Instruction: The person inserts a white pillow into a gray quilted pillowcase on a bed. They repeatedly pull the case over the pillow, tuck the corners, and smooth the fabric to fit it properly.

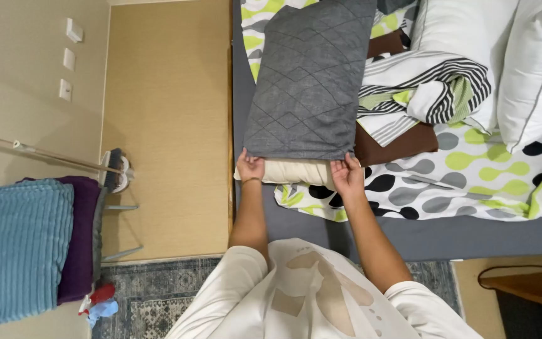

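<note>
Hands, left (249, 167) and right (347, 174), grip a grey pillowcase (308, 81) over a cream pillow (299, 171) on the bed (472, 232).

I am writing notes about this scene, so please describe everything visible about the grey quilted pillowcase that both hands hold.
The grey quilted pillowcase looks like soft dark grey fabric stitched in a diamond pattern. It lies lengthwise on the bed, running away from the person. Its open end faces the person, and a cream pillow sticks out of it, mostly covered. The left hand pinches one corner of the opening and the right hand pinches the other. It rests over a patterned bedcover and beside a brown cloth.
</note>
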